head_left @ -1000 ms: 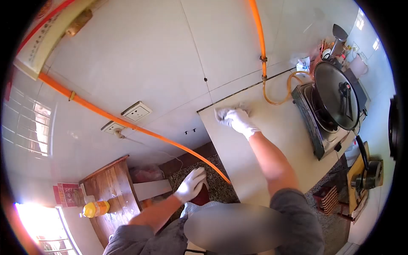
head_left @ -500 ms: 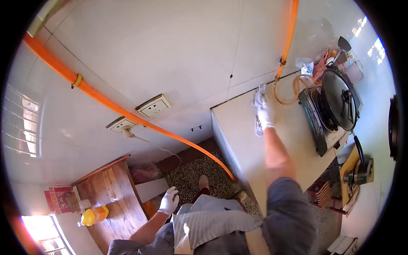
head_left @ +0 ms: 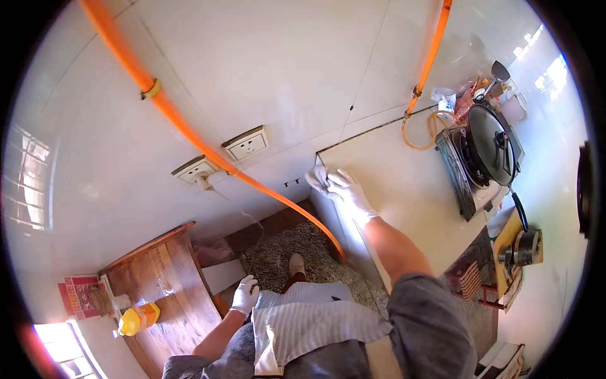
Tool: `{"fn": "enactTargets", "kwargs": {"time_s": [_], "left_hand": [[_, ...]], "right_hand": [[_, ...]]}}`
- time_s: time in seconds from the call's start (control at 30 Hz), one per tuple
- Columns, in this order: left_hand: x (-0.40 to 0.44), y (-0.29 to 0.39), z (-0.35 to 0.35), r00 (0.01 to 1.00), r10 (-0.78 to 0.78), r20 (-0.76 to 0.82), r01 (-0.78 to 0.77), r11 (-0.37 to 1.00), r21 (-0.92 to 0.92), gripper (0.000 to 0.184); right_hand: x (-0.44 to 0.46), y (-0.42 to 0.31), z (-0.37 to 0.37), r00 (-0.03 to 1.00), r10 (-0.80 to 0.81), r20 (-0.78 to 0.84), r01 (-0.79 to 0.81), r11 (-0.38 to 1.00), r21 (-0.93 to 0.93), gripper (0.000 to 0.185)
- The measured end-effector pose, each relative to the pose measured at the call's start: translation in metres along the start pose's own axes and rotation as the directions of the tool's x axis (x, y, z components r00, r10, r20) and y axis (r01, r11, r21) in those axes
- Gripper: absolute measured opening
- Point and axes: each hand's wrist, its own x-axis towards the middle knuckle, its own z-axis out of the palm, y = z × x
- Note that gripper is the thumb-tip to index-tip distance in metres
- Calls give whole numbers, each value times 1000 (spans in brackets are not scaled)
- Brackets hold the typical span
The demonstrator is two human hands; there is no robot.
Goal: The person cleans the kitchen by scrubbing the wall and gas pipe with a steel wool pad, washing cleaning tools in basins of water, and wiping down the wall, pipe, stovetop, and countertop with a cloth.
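Note:
In a white glove, my right hand (head_left: 348,191) presses a pale grey cloth (head_left: 319,180) at the far left corner of the white countertop (head_left: 404,208). Part of the cloth hangs over the corner, and its underside is hidden. My left hand (head_left: 245,294), gloved too, hangs low in front of my body beside the wooden table (head_left: 170,284). Its fingers are loosely bent and slightly apart, with no object visible in them. A striped apron (head_left: 322,322) covers my lap.
On the counter's right stands a gas stove (head_left: 467,170) carrying a lidded black pan (head_left: 492,142). Orange pipes (head_left: 189,132) run along the tiled wall, below which are sockets (head_left: 246,144) and a plugged-in cord. A yellow bottle (head_left: 139,319) stands on the wooden table.
My right hand has swept the cloth from the back middle of the counter leftwards to its corner. The left hand has hardly moved. The view has shifted slightly.

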Motion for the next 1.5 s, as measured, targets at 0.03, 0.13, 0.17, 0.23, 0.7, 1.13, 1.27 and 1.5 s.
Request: {"fn": "enactTargets", "kwargs": {"time_s": [0.03,0.13,0.17,0.23,0.7,1.13,1.27,1.5], "left_hand": [[-5,3,-1,1000,-15,-11,15,1000,13,23],[-24,6,4,998,-45,-41,46,999,21,22],[-33,5,8,997,-63,-40,64,998,13,21],[-47,7,17,997,-65,-34,66,997,51,22],[-115,79,65,979,67,193,-101,980,171,22],[-81,112,101,862,72,502,-296,875,383,30],[-68,163,125,801,123,586,-401,837,373,31],[-64,247,188,816,395,422,-488,861,139,27]], "right_hand": [[-6,-31,-8,978,208,21,-198,889,414,25],[-38,-85,-25,835,454,310,-412,144,900,14],[-56,-82,-30,782,513,353,-434,41,900,9],[-95,-94,-38,845,449,289,-461,342,819,8],[-370,-143,-116,964,-78,253,212,800,-561,12],[-623,-122,-172,900,363,-239,-431,823,-369,8],[-796,-31,-179,372,834,-406,-900,219,-376,22],[-905,-123,-182,-299,862,-409,65,446,893,30]]}}
